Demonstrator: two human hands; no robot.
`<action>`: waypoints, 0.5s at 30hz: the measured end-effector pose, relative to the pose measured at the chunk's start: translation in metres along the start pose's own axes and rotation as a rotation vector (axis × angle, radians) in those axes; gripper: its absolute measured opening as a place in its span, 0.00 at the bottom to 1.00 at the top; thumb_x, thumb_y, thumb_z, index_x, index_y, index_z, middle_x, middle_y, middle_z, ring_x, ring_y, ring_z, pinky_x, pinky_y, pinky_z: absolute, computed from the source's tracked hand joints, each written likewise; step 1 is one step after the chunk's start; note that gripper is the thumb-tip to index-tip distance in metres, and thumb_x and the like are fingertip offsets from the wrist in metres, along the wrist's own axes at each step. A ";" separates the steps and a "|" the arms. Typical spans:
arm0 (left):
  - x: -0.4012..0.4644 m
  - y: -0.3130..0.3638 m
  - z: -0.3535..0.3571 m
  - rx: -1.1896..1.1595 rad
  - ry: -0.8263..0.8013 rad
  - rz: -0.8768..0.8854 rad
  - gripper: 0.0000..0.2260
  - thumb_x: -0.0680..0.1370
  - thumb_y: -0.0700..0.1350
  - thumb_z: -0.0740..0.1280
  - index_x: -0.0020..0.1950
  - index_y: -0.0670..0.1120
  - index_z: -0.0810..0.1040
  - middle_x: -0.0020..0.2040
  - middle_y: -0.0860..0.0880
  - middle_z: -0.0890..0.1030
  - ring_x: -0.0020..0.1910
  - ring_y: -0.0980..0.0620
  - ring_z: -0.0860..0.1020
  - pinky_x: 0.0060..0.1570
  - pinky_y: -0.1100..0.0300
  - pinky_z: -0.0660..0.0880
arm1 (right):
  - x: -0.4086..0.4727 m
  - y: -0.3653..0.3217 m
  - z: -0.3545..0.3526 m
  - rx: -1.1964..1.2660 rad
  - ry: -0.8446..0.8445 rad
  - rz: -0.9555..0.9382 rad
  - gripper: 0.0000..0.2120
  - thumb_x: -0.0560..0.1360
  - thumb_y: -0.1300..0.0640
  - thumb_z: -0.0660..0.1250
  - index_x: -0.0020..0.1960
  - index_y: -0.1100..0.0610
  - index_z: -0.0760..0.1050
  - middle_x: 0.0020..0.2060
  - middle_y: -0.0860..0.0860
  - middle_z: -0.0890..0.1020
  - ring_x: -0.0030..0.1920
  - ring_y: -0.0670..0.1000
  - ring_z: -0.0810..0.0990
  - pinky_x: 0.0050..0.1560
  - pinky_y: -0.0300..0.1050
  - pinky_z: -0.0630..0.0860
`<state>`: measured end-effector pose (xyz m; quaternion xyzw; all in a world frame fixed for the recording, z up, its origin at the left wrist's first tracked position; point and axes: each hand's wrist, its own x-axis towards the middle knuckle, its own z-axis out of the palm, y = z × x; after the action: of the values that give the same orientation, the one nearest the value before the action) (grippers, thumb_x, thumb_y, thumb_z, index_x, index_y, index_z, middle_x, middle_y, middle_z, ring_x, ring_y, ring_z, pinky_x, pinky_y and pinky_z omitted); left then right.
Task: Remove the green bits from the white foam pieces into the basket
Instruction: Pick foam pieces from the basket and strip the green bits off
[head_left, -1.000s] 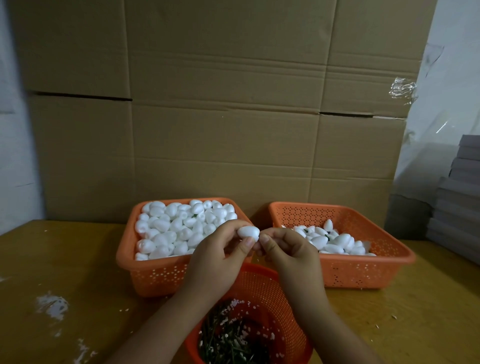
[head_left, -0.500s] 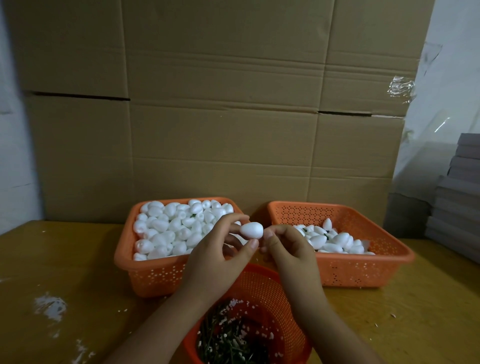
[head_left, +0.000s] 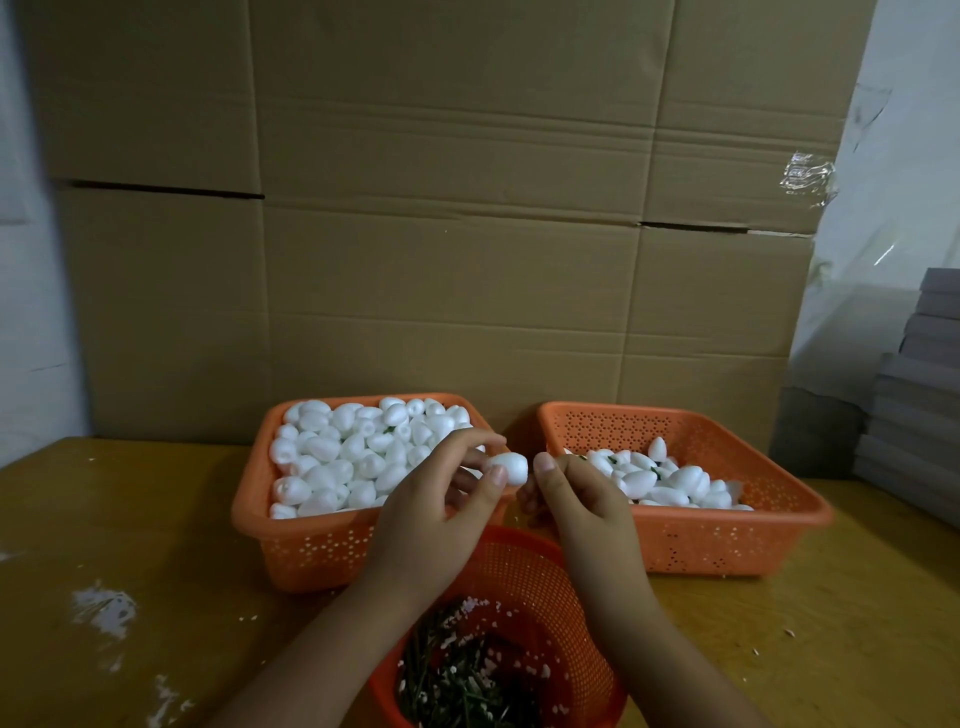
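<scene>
Head cam shows the left hand (head_left: 431, 512) pinching a foam egg (head_left: 508, 466) mid-frame above the round basket (head_left: 524, 561) at the bottom, while the right hand (head_left: 574, 493) has its fingers curled in beside it, probably pulling the green bit, which I can't really see, so next it'd drop into that basket.

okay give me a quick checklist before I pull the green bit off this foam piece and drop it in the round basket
1. Foam piece held firmly: ok, left hand pinches it between thumb and fingers.
2. Right hand has the green bit: cannot tell, its fingertips sit at the piece's end, no green visible there.
3. Round basket below the hands: ok, directly beneath.
4. Room in it: ok, green bits cover only the bottom.
5. Right basket within reach: ok, beside the right hand.
</scene>
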<state>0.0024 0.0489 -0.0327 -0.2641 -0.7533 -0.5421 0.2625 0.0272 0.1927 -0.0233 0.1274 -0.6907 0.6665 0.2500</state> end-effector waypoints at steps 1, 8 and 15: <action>0.000 0.000 0.000 0.003 0.002 0.004 0.11 0.75 0.62 0.60 0.55 0.64 0.75 0.51 0.63 0.81 0.50 0.60 0.81 0.51 0.57 0.79 | 0.000 0.000 0.000 -0.006 -0.004 0.002 0.17 0.80 0.56 0.62 0.34 0.60 0.74 0.28 0.48 0.77 0.33 0.44 0.75 0.37 0.35 0.73; 0.002 -0.002 0.001 -0.011 0.024 -0.003 0.09 0.76 0.61 0.61 0.51 0.61 0.77 0.49 0.62 0.83 0.46 0.58 0.82 0.50 0.51 0.79 | 0.000 0.001 0.001 -0.002 0.003 0.026 0.16 0.80 0.56 0.62 0.37 0.63 0.75 0.30 0.49 0.77 0.34 0.43 0.76 0.36 0.34 0.73; 0.001 -0.005 0.000 0.031 0.031 0.004 0.10 0.76 0.63 0.58 0.52 0.63 0.76 0.45 0.62 0.81 0.44 0.58 0.81 0.47 0.55 0.79 | -0.001 -0.002 0.001 0.060 -0.012 0.042 0.07 0.79 0.61 0.64 0.43 0.60 0.78 0.33 0.49 0.79 0.36 0.44 0.77 0.38 0.36 0.74</action>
<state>-0.0018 0.0478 -0.0350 -0.2530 -0.7569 -0.5339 0.2795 0.0285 0.1915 -0.0221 0.1244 -0.6742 0.6913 0.2280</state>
